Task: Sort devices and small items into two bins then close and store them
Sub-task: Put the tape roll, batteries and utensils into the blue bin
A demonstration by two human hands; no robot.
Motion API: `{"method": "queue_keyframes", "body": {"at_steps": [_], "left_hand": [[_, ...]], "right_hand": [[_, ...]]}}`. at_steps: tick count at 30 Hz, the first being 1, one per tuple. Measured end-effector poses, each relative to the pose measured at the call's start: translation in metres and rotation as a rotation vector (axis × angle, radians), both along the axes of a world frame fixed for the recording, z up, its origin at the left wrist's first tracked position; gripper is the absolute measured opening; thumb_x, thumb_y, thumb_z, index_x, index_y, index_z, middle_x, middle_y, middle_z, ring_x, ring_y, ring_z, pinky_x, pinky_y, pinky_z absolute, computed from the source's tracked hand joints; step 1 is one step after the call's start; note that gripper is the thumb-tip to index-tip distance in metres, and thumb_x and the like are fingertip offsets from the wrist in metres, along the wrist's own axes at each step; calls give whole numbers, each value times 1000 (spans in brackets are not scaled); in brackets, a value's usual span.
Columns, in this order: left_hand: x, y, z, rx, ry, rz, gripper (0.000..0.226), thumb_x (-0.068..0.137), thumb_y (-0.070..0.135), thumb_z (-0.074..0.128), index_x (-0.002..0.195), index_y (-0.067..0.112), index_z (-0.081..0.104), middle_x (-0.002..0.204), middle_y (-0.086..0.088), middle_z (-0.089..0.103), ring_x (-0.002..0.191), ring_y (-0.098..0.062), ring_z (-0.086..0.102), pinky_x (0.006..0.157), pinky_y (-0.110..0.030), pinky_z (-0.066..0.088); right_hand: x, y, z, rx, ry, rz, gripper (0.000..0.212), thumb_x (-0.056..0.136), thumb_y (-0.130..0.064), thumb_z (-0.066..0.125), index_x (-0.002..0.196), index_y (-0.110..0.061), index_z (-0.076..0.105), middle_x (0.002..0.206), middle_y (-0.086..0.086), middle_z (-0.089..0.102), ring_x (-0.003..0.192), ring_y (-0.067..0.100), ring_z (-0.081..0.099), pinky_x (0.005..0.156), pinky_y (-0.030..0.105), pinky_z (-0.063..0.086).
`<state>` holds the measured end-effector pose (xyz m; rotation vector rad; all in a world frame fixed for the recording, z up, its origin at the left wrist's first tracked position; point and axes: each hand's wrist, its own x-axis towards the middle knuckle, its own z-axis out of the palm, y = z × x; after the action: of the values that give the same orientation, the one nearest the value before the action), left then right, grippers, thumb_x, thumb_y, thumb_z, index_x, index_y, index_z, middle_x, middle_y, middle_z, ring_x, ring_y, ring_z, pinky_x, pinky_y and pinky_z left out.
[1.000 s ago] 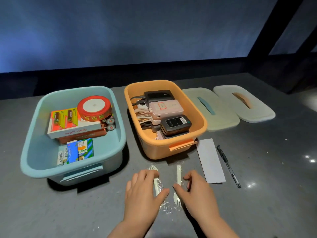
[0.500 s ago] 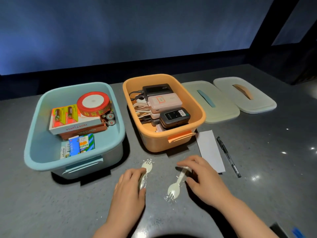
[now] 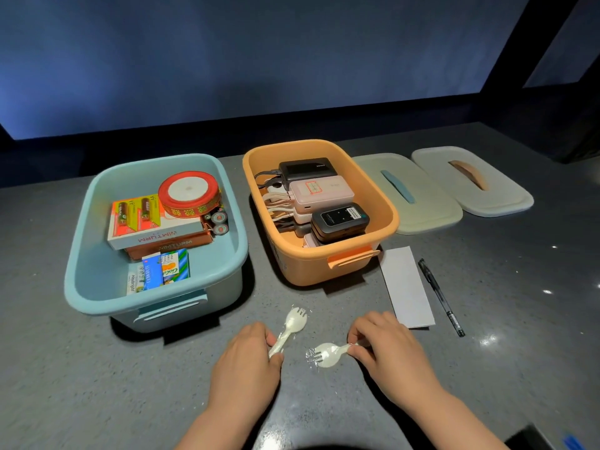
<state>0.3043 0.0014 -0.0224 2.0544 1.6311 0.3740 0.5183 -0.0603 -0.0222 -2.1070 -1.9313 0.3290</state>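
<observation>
Left spork: a white plastic spork in clear wrap (image 3: pixel 290 329), at 6 o'clock of the pale blue plastic bin (image 3: pixel 156 297), is pinched at the handle by the left hand (image 3: pixel 246 358).
Right spork: a second wrapped white spork (image 3: pixel 328 354) is pinched by the right hand (image 3: pixel 386 349).
Handling: judged light, stiff, slippery in film; best held at the handles.
Orange plastic bin (image 3: pixel 324 267): at 12 o'clock, devices inside.

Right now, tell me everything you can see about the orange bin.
The orange bin is an open rectangular tub of matte plastic with rounded corners and a handle flap on its near end. It stands upright on the grey table, right of the blue bin, lid off. Inside lie stacked power banks, white cables and a small black device. No hand touches it.
</observation>
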Motion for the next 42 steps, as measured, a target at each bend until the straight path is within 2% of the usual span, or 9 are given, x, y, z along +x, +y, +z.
{"method": "queue_keyframes", "body": {"at_steps": [6, 8, 11, 14, 19, 24, 28, 35, 42], "left_hand": [[-6, -8, 9, -45, -240, 73, 21, 81, 26, 66, 78, 33, 47, 76, 15, 58, 69, -4, 52, 64, -26, 44], [-10, -11, 16, -51, -356, 88, 25, 78, 23, 71, 76, 36, 50, 71, 18, 59, 60, -4, 53, 59, -18, 42], [-18, -11, 32, -22, -478, 115, 33, 73, 23, 76, 80, 43, 51, 65, 24, 57, 50, -2, 48, 54, -13, 39], [-26, -1, 53, 29, -709, 189, 35, 68, 16, 81, 79, 37, 57, 63, 15, 60, 48, 0, 45, 51, -14, 38], [-38, 26, 88, 56, -1003, 262, 34, 64, 6, 84, 76, 29, 62, 63, 7, 63, 52, -5, 52, 50, -15, 43], [-67, 44, 100, 104, -1028, 345, 28, 64, 6, 84, 76, 23, 65, 65, 3, 65, 52, -7, 56, 50, -20, 48], [-87, 53, 104, 135, -955, 390, 30, 64, 12, 84, 76, 32, 65, 68, 4, 66, 54, -9, 58, 54, -27, 49], [-109, 63, 101, 155, -913, 417, 29, 66, 15, 83, 78, 34, 66, 74, 6, 69, 57, -8, 60, 55, -24, 48], [-139, 95, 101, 240, -721, 510, 22, 68, 10, 82, 71, 23, 65, 65, 9, 66, 48, -2, 54, 51, -12, 43]], "right_hand": [[-5, -6, 9, 52, 52, -82, 11, 90, -41, 59, 84, -33, 53, 80, -17, 53, 82, 5, 45, 65, 21, 38], [-7, -6, 17, 67, 127, -104, 13, 89, -42, 59, 80, -34, 53, 78, -18, 54, 83, 4, 47, 61, 18, 37], [-15, 0, 38, 136, 388, -151, 8, 83, -40, 65, 78, -36, 59, 75, -18, 59, 73, 4, 53, 56, 15, 39], [-36, 18, 64, 226, 750, -230, 8, 79, -28, 73, 79, -30, 65, 57, -8, 56, 50, 3, 46, 50, 14, 36], [-89, 67, 100, 156, 1089, -137, 7, 79, -14, 73, 78, -15, 67, 66, 6, 64, 55, 16, 56, 58, 31, 48], [-136, 101, 111, 152, 1185, -41, 10, 80, -11, 73, 81, -6, 65, 65, 3, 65, 53, 11, 56, 46, 16, 42], [-162, 120, 111, 119, 1240, 10, 12, 79, -11, 74, 79, -6, 64, 61, 1, 63, 51, 10, 53, 44, 13, 38], [-179, 142, 110, 72, 1267, 80, 17, 76, -11, 76, 91, -13, 67, 67, 4, 68, 56, 9, 60, 47, 13, 41], [-166, 181, 109, 176, 909, 122, 15, 75, -16, 80, 85, -23, 71, 63, -5, 62, 56, 3, 52, 60, 17, 46]]}}
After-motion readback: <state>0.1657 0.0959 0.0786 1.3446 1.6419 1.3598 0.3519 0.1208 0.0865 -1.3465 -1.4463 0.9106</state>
